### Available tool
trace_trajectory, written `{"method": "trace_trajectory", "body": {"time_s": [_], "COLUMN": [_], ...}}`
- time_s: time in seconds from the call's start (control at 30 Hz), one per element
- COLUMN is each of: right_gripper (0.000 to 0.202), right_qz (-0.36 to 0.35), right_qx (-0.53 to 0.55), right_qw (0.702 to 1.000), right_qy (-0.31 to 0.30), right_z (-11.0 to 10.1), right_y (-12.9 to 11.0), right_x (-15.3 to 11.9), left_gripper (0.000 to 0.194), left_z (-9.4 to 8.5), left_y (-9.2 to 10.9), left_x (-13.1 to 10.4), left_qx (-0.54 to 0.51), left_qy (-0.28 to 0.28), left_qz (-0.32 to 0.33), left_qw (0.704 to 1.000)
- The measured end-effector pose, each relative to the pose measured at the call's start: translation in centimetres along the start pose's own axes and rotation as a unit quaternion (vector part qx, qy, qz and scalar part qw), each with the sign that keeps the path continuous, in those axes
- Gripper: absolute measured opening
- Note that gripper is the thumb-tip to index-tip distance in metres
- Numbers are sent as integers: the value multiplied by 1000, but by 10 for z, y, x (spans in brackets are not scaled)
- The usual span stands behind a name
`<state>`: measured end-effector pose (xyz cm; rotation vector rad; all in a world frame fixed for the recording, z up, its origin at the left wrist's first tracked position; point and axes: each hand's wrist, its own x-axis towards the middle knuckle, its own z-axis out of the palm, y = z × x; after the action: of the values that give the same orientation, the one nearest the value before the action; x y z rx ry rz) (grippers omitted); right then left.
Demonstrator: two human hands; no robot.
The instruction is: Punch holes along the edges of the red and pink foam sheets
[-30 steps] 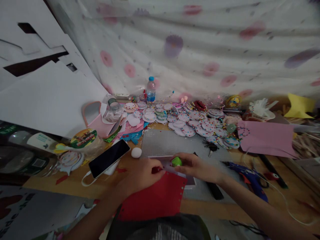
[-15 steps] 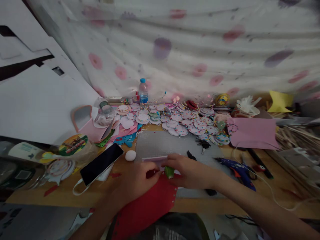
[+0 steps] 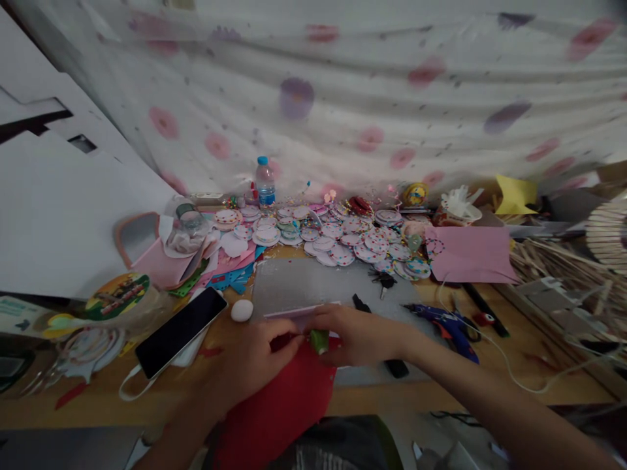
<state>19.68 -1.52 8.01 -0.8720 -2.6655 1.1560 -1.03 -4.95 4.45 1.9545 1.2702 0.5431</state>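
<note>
A red sheet (image 3: 284,405) with small dots along its edge hangs over the table's front edge toward the lap. My left hand (image 3: 267,356) pinches its upper end between thumb and fingers. Close beside it on the right, my right hand (image 3: 353,336) is curled round a small green object (image 3: 319,341) that rests against the sheet's top. A pale pink strip (image 3: 298,315) lies just behind both hands on the grey cutting mat (image 3: 298,281).
Many round white discs (image 3: 343,241) lie behind the mat, near a water bottle (image 3: 265,184). To the left are a phone (image 3: 181,331) and a white egg-shaped object (image 3: 241,311). A blue glue gun (image 3: 448,326), keys (image 3: 383,282) and a black knife (image 3: 361,303) lie to the right.
The whole view has shifted, so the table's things and both hands appear further left. Both hands keep their hold, with little change between them.
</note>
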Motion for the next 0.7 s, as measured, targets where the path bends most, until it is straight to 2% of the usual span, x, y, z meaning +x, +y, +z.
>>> {"method": "trace_trajectory", "body": {"time_s": [0.17,0.43,0.7], "right_gripper": [30,27,30], "right_qz": [-20,25,2], "right_qx": [32,45,57], "right_qw": [999,999,998], "right_qy": [-6,-14,-27], "right_z": [3,7,9], "right_y": [8,12,14], "right_x": [3,4,7], "left_gripper": [14,13,14], "left_z": [4,4,4], "left_y": [-7,-9,-13], "left_x": [-1,-5,-8], "left_qx": [-3,-26,-36], "left_qy": [12,19,31], "left_qz": [0,-13,-18], "left_qw": [1000,999,999]}}
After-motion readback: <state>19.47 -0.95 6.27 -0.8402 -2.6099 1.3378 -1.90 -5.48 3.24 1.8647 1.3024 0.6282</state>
